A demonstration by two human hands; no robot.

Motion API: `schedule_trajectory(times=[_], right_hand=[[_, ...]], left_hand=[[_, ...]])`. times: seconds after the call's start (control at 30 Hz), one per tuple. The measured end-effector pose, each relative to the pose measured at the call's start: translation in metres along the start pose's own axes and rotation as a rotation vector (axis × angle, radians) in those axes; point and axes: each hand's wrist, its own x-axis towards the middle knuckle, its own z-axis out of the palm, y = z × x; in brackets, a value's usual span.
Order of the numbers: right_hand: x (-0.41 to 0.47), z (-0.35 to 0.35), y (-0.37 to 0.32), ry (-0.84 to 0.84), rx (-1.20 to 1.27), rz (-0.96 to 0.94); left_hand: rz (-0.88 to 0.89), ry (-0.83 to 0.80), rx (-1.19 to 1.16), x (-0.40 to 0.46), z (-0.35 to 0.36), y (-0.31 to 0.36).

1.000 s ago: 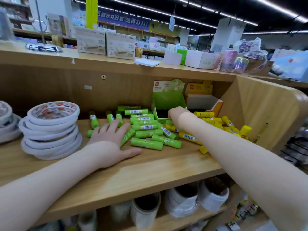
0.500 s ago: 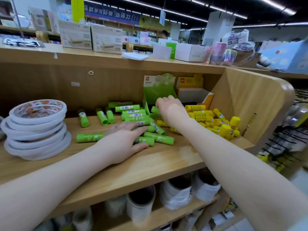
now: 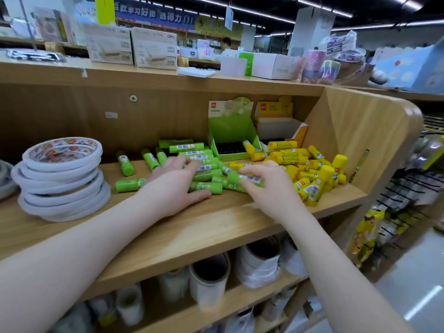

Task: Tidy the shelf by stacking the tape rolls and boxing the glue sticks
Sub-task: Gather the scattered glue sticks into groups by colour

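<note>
The tape rolls (image 3: 60, 179) already stand stacked at the shelf's (image 3: 192, 231) left, but the green box (image 3: 231, 138) looks empty and the yellow box (image 3: 281, 127) shows none inside. Green sticks (image 3: 192, 155) and yellow sticks (image 3: 312, 174) lie loose on the shelf. The left hand (image 3: 173, 188) rests flat, fingers spread over green sticks; the right hand (image 3: 266, 186) pinches one green stick.

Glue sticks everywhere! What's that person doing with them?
A person is tidying a shop shelf. Both hands are in the pile of green glue sticks: the left hand rests on some, and the right hand pinches one. The green box holds almost none yet. The tape rolls sit stacked at the left.
</note>
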Motion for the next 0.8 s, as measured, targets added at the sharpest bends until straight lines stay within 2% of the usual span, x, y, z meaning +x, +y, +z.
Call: schedule_trajectory(times=[0.13,0.2,0.23,0.33,0.47,0.7,0.8], right_hand=[[-0.007,-0.001,-0.001,0.096,0.357,0.084],[-0.005,0.004,-0.007,0.117,0.612,0.12],[-0.003,0.007,-0.011,0.131,0.637,0.101],[0.0,0.02,-0.021,0.132,0.426,-0.057],[-0.004,0.034,-0.02,0.051,0.099,-0.129],[-0.008,0.031,-0.023,0.172,-0.078,-0.166],[-0.012,0.019,-0.023,0.237,0.005,-0.163]], left_hand=[[-0.055,0.017,0.06,-0.017,-0.02,-0.019],[-0.153,-0.033,0.135,-0.029,-0.025,-0.029],[-0.211,-0.081,0.163,-0.035,-0.025,-0.032],[-0.27,-0.173,0.185,-0.049,-0.022,-0.036],[-0.238,-0.085,0.109,-0.056,-0.019,-0.033],[-0.115,-0.02,-0.032,-0.055,-0.014,-0.018],[-0.092,-0.044,0.007,-0.048,-0.011,-0.011]])
